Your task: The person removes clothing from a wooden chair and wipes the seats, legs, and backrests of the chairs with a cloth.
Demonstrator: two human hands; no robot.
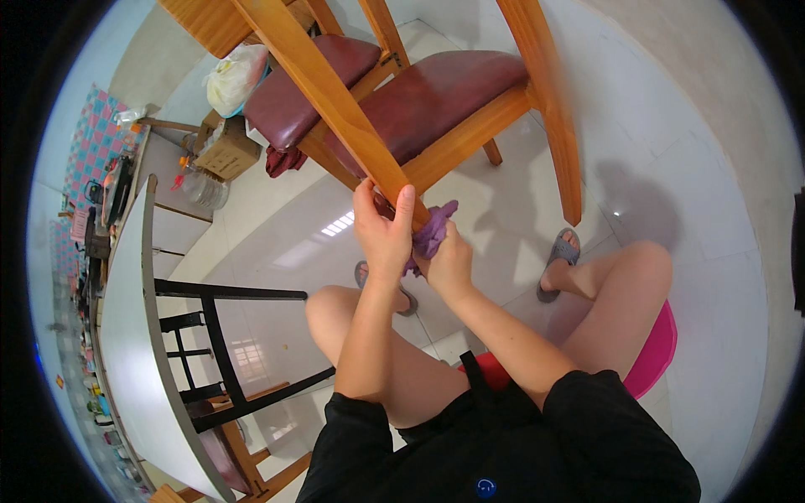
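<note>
A wooden chair [468, 144] with a dark red padded seat [434, 100] is in front of me, one of its legs [377, 157] slanting down toward my knees. My left hand [383, 229] grips this leg a little above its end, thumb on the near face. At the leg's tip, my right hand [449, 258] presses a crumpled purple cloth [434, 229] around the wood. The cloth hides the very end of the leg, and some of my right fingers are out of sight behind it.
Behind stands another red-seated chair [283, 119], with a tied plastic bag [236, 78] beside it. A cardboard box [229, 151] and a clear plastic jug [204, 192] sit by the cabinets. On the left is a white tabletop [135, 327] with black legs [226, 352]. A pink stool [657, 355] is under me.
</note>
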